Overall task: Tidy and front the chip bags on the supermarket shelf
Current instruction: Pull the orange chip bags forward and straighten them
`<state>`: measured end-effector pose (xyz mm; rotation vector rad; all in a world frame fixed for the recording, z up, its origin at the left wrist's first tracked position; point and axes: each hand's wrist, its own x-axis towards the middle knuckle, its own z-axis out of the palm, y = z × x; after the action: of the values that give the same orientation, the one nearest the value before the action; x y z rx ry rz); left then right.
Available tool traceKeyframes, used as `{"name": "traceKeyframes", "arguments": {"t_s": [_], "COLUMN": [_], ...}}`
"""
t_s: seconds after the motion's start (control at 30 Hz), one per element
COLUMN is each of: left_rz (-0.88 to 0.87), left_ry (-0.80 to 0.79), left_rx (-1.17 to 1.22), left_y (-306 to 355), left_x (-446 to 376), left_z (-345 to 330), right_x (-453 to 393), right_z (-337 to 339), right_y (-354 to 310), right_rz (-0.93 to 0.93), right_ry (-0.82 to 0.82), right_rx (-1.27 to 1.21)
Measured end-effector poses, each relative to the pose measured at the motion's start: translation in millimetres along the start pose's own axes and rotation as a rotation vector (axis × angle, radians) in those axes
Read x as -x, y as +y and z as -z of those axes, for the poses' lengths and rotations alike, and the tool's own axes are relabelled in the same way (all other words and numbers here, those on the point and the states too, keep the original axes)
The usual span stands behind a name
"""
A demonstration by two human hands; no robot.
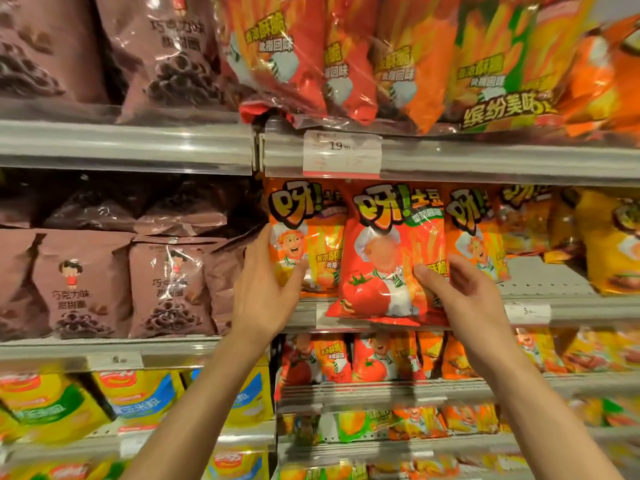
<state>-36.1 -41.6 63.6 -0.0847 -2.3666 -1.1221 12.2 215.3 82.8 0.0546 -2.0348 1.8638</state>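
Note:
On the middle shelf [588, 311] an orange chip bag [304, 237] stands upright at the left end of its row. My left hand [266, 289] grips its lower left side, thumb across the front. Beside it a red tomato chip bag [384, 258] overhangs the shelf's front edge. My right hand [460, 292] holds that bag's lower right corner, thumb on its face. Another orange bag [474, 233] stands right of it, partly hidden behind the red one.
Brown chocolate snack bags [104, 282] fill the bay to the left. Large orange and red multipacks [346, 57] hang over the shelf above, with a price tag [341, 154] on its rail. Yellow bags [609, 244] sit at the far right. Lower shelves hold more small bags [346, 358].

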Motion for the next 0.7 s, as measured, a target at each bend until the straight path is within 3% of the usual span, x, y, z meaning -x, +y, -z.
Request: {"name": "traceKeyframes", "arguments": {"t_s": [0.3,0.7], "left_rz": [-0.07,-0.006], "left_ry": [0.163,0.362], "left_rx": [0.084,0.135], "left_y": [6.3,-1.5], "left_x": [0.3,30.0], "left_z": [3.3,57.6], "right_x": [-5.9,-11.2], "right_z": [13.2,2.3], "right_y": [3.3,-3.4], "right_rz": [-0.016,0.004], "right_ry": [-0.01,-0.047], "right_rx": [-0.02,0.036]}}
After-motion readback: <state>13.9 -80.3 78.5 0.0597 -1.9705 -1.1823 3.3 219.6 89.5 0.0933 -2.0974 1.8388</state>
